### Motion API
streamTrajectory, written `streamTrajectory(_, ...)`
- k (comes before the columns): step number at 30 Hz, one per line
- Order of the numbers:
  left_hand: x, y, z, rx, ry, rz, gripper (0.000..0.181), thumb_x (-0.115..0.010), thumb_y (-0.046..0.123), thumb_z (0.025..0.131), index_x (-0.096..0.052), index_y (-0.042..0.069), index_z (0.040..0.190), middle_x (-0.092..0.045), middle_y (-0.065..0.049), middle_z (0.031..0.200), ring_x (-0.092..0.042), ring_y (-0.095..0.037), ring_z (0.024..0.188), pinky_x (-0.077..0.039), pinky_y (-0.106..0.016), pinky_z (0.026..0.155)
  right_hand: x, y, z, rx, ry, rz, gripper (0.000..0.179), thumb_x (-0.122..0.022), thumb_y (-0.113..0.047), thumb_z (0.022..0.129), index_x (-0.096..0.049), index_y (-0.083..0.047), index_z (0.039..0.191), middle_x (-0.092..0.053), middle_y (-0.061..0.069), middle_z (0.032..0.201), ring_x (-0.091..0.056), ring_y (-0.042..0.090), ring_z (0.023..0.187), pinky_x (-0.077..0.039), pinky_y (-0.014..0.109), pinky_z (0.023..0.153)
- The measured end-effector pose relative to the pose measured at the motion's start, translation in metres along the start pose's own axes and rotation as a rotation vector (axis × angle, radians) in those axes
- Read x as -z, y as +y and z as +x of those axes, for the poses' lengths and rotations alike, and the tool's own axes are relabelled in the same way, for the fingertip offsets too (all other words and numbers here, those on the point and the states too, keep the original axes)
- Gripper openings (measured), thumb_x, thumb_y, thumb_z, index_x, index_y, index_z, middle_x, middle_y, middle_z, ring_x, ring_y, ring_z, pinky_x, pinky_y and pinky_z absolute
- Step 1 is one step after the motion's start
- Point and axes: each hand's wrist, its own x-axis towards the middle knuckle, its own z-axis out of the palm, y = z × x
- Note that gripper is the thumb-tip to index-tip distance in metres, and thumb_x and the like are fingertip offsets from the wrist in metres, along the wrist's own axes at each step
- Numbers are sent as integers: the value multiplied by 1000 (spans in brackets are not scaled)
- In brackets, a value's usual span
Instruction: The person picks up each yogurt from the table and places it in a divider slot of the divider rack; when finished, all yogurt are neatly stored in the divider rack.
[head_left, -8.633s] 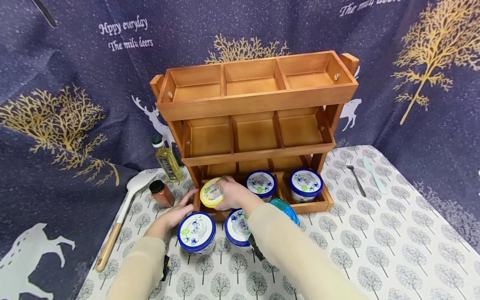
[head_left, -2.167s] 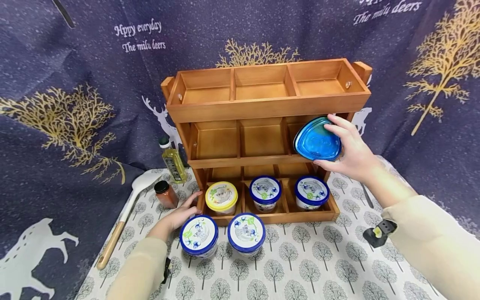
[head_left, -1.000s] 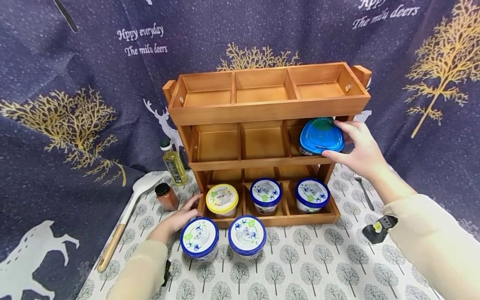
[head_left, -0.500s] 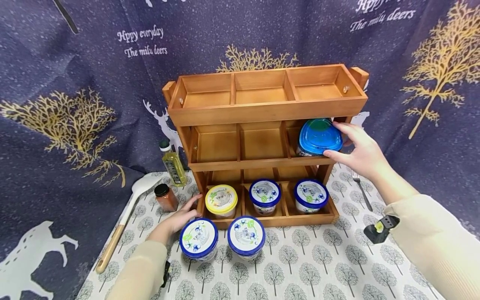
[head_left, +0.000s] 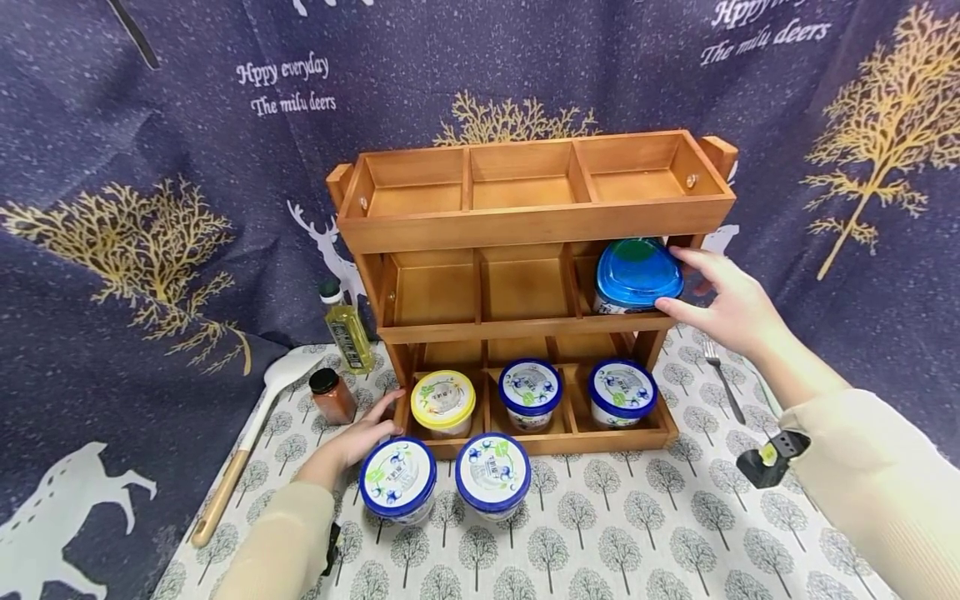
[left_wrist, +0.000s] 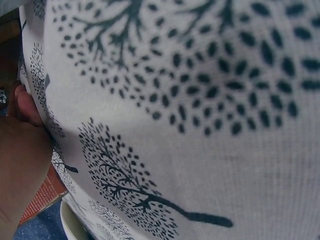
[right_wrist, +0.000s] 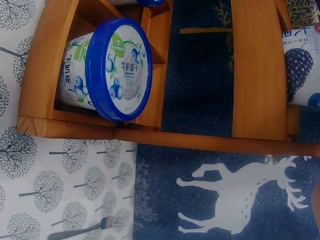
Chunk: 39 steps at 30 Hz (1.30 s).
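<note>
A tub with a translucent blue lid [head_left: 637, 273] stands in the right compartment of the middle tier of the wooden rack [head_left: 536, 223]. My right hand [head_left: 723, 300] holds its right corner, thumb at the lower rim and fingertips at the upper edge. Part of this tub, printed with a blackberry, shows in the right wrist view. My left hand [head_left: 363, 435] rests against the rack's lower left side, fingers extended. Along the bottom tier sit a yellow-lidded tub [head_left: 443, 400], a blue-rimmed tub [head_left: 530, 390] in the middle and another blue-rimmed tub [right_wrist: 117, 70] on the right.
Two blue-rimmed tubs, one left [head_left: 398, 477] and one right [head_left: 492, 473], stand before the rack. Left of it are an oil bottle [head_left: 349, 333], a black-capped jar [head_left: 332, 397] and a wooden-handled spatula [head_left: 243, 442]. A fork [head_left: 723, 379] lies to the right.
My right hand has carried the blue-lidded tub from the table up into the middle tier, where it now sits more level. The yellow-lidded tub was released in the bottom left compartment. My left hand stayed.
</note>
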Motion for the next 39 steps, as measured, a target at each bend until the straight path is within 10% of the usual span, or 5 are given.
streamTrajectory(9, 2, -3, 2, -6, 2, -20, 72, -49, 23, 88, -14, 29, 151, -19, -20, 151, -30, -42, 130, -22, -62, 102, 3, -3, -6, 56, 18, -32, 69, -77, -20, 79, -45, -3, 138, -48, 22, 130, -52, 30, 86, -42, 45, 71)
streamTrajectory(14, 5, -3, 4, -8, -2, -23, 72, -48, 22, 88, -13, 28, 151, -2, -13, 156, -18, -41, 136, -19, -62, 103, 7, -9, -12, 93, 9, -20, 70, -79, -14, 76, -47, -4, 137, -46, 19, 136, -53, 30, 94, -42, 23, 72)
streamTrajectory(22, 4, -1, 3, -13, -22, -41, 72, -45, 19, 88, -11, 25, 152, -8, -17, 154, -47, -36, 119, -26, -58, 102, 8, -18, -28, 196, 64, 45, 79, -82, -3, 68, -45, -4, 138, -47, 17, 134, -49, 9, 106, -35, 6, 76)
streamTrajectory(30, 3, -3, 3, 1, -11, -23, 73, -50, 23, 88, -14, 28, 151, 1, -14, 156, -8, -41, 138, -17, -63, 104, -14, -25, -39, 405, 111, 140, 72, -62, -53, 83, -53, 3, 128, -52, 11, 133, -48, 8, 92, -37, 12, 75)
streamTrajectory(39, 0, -1, 3, 14, -11, -29, 73, -48, 21, 86, -14, 29, 151, -15, -16, 153, -31, -40, 130, -23, -60, 102, -41, -36, -48, 434, 34, 193, 73, -58, -55, 84, -54, 4, 126, -53, 18, 129, -47, 14, 105, -38, 12, 77)
